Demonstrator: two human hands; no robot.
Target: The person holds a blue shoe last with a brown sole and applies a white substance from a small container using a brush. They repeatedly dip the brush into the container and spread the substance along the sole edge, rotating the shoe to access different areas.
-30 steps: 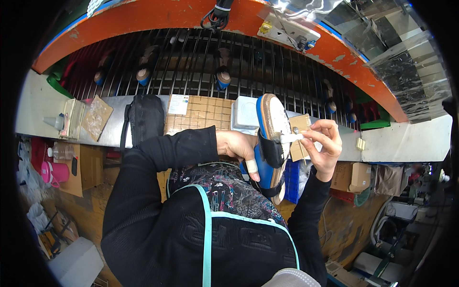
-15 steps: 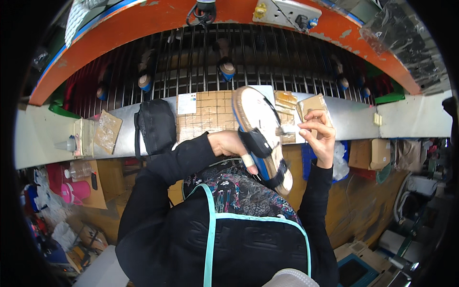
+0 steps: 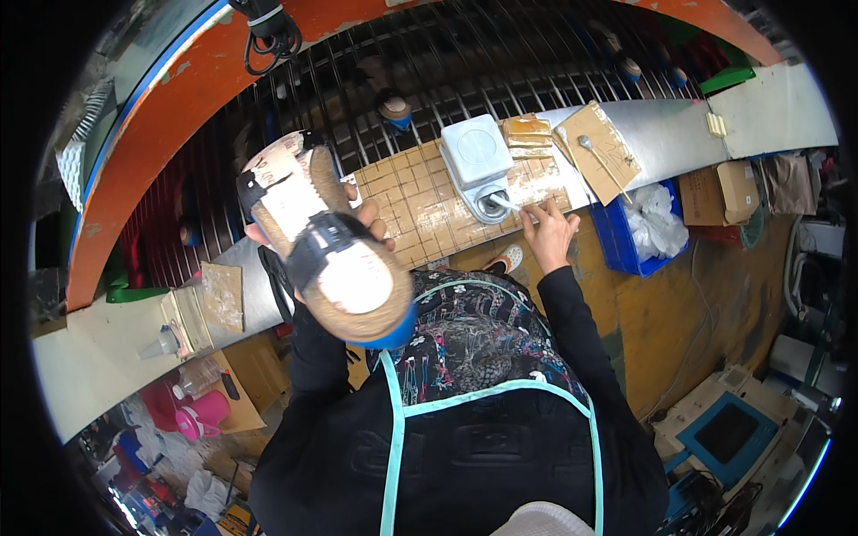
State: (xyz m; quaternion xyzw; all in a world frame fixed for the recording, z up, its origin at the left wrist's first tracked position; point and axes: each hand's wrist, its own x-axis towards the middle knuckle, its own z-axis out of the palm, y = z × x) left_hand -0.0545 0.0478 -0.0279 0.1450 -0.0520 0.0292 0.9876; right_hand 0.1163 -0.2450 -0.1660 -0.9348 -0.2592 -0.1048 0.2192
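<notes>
My left hand (image 3: 368, 217) is wrapped round a sandal (image 3: 356, 279) with black straps, a white footbed and a tan edge; a blue form shows at its near end. The sandal is tilted in the air, left of the cardboard work surface (image 3: 402, 201), and partly blurred. My right hand (image 3: 550, 234) pinches the pale handle of a thin stick-like tool (image 3: 508, 205). Its far end is inside a small grey cup (image 3: 488, 213), so the tip is hidden. Against the cup stands a whitish square container (image 3: 476, 152).
A brush (image 3: 609, 161) lies on a cardboard piece (image 3: 601, 179) at the right. Behind the bench run metal rollers (image 3: 483, 76) with several shoes, including one shoe (image 3: 394, 111). Below right is a blue crate (image 3: 645, 259) with plastic bags.
The view has turned. My left hand has carried the sandal leftward and turned it over end. My right hand has moved from beside the sandal down to the cup, which now shows.
</notes>
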